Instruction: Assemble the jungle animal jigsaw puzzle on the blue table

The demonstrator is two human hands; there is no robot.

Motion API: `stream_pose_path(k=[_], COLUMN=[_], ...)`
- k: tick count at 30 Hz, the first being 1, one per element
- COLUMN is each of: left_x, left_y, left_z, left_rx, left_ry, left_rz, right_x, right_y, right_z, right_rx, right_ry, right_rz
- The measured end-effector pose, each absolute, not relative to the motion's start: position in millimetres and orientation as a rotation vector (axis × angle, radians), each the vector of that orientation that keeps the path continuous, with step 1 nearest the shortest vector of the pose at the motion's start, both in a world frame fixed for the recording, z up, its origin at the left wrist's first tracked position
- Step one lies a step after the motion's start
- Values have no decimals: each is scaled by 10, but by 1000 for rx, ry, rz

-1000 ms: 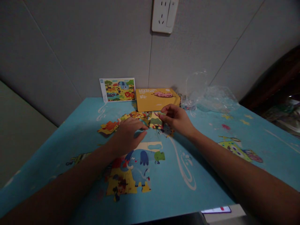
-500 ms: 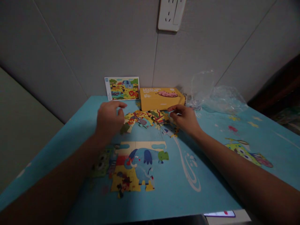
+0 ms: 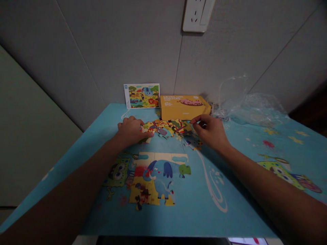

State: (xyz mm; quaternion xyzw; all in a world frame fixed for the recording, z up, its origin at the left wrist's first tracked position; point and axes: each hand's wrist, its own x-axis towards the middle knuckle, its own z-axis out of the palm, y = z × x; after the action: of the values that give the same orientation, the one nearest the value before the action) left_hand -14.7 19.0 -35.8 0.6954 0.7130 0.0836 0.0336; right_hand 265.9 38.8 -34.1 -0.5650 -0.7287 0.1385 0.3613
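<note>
A heap of loose jigsaw pieces [image 3: 163, 128] lies at the back of the table between my two hands. My left hand [image 3: 131, 130] rests at the heap's left end, thumb and fingers apart around some pieces and partly covering them. At the other end, my right hand [image 3: 211, 132] hovers with curled fingers, a small gap showing between thumb and index finger; I see no piece in it. Nearer to me lies a partly joined puzzle [image 3: 159, 180] with a blue elephant, its outline uneven at the bottom and right.
Against the wall lean a picture card [image 3: 143, 96] and a yellow puzzle box [image 3: 185, 107] behind the heap. Crumpled clear plastic [image 3: 258, 107] lies at the back right. The blue table cover [image 3: 194, 217] has printed cartoon figures. A wall socket [image 3: 198, 15] is above.
My left hand has come down and right, onto the heap's left end. My right hand stays by the right end. The whole view has shifted slightly.
</note>
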Motion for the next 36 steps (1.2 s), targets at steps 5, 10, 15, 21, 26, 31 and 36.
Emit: stream_pose_path(k=[5, 10, 15, 21, 26, 31, 36], left_x=[-168, -170, -214, -321, -299, -212, -178], left_y=[227, 241, 219, 148, 129, 146, 193], left_z=[-378, -364, -314, -190, -153, -260, -354], left_rx=[2031, 1928, 1921, 1985, 2072, 2125, 2028], left_ry=[2166, 2193, 2369, 2259, 2150, 2122, 2199], left_rz=[442, 644, 456, -8, -76, 54, 187], right_x=[2632, 2633, 2636, 2621, 2596, 2579, 2561], right_y=[352, 338, 338, 335, 331, 322, 298], right_z=[-350, -360, -362, -361, -373, -382, -368], right_rx=[-1430, -1410, -1419, -1409, -1384, -1370, -1376], right_ry=[-1887, -1899, -1908, -1905, -1907, -1919, -1934], right_rz=[381, 385, 397, 396, 364, 377, 382])
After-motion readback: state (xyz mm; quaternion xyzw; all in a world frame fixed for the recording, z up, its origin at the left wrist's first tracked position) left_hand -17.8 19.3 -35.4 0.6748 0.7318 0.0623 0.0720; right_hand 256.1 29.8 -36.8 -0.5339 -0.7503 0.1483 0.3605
